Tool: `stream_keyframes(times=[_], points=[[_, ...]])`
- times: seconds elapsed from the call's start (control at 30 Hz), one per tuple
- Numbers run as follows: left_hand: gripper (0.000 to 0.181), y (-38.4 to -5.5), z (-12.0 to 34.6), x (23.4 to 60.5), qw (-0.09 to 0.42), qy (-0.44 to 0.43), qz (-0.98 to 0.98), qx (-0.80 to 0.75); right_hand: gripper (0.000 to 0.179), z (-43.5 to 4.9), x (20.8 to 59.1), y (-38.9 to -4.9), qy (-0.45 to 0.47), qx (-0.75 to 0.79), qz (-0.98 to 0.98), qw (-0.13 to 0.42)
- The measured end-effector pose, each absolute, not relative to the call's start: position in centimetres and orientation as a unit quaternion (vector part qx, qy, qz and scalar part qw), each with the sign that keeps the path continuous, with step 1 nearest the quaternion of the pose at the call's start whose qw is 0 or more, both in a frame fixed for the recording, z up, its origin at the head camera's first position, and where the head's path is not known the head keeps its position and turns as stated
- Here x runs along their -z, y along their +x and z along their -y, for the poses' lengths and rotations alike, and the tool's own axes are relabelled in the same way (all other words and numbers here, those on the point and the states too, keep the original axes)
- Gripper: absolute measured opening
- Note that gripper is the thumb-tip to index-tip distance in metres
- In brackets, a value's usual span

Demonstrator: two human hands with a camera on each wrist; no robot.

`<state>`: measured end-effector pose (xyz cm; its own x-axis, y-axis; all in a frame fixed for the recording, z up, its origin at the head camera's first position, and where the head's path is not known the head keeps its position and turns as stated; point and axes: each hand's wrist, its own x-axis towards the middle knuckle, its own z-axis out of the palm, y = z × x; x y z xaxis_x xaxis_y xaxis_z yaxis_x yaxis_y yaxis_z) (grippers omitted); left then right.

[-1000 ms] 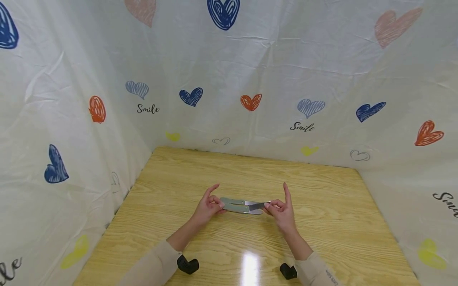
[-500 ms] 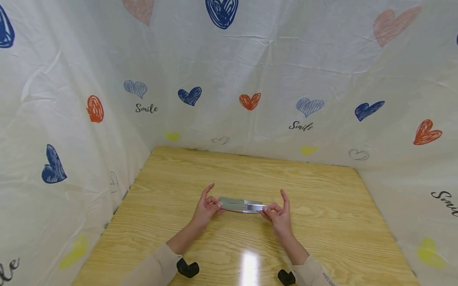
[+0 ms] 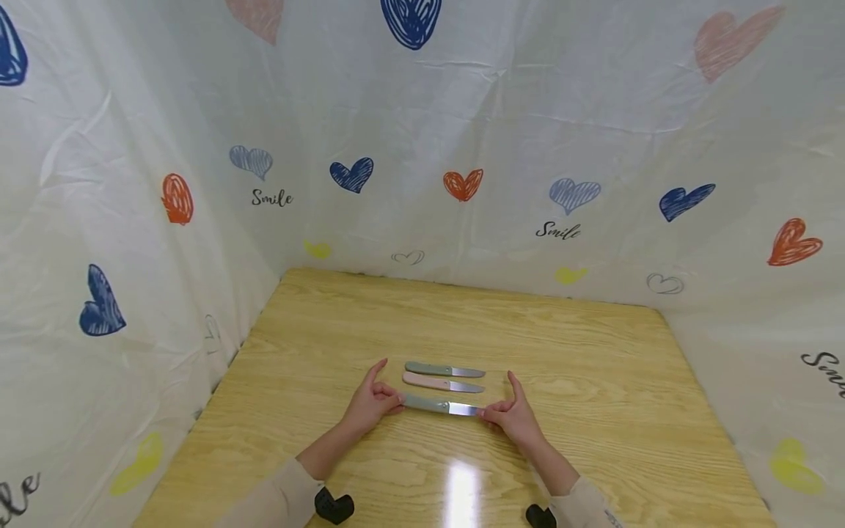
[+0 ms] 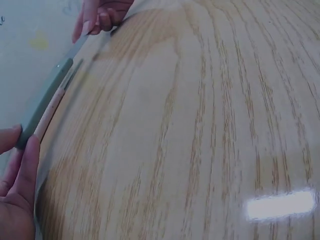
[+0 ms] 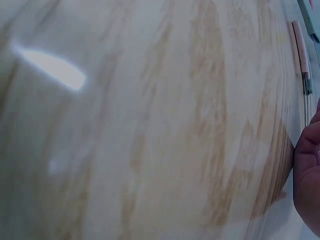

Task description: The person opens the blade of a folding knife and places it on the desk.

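Note:
Between both hands a knife with a grey-green handle is held level, blade to the right, nearer the person than two other knives. My left hand pinches its handle end between thumb and fingers, index finger raised. At the blade tip my right hand pinches with thumb and fingers, its index finger also pointing up. Just beyond lie a pink-handled knife and another green-handled knife, side by side on the table, blades to the right. In the left wrist view the held green handle overlaps the pink one.
The wooden table has a bright light reflection near its front. A white curtain printed with hearts and "Smile" encloses the back and sides. Black wrist devices sit by both sleeves.
Both hands have moved toward the person with the held green knife, away from the other two. The pink-handled knife, mostly covered before, now shows fully.

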<state>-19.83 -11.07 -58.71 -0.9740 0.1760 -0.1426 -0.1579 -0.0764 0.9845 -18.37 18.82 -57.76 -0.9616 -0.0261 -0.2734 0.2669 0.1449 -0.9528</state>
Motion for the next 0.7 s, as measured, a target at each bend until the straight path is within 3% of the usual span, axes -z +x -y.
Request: stream_keyframes(times=[0.17,0.4,0.7], points=[[0.086,-20.1,10.6,59.3,0.07,-0.019,-0.721,-0.689,0.117,-18.6,58.0,-18.6,0.112,0.606,-0.782,0.094],[0.087,-20.2,9.8,59.1,0.004,-0.014,-0.839,-0.544,0.117,-18.3,57.9,-18.8,0.146,0.566,-0.809,0.064],[0.091,-19.8,9.3,58.6,-0.025,-0.02,-0.865,-0.5,0.124,-17.6,57.2,-18.6,0.134,0.482,-0.865,0.045]])
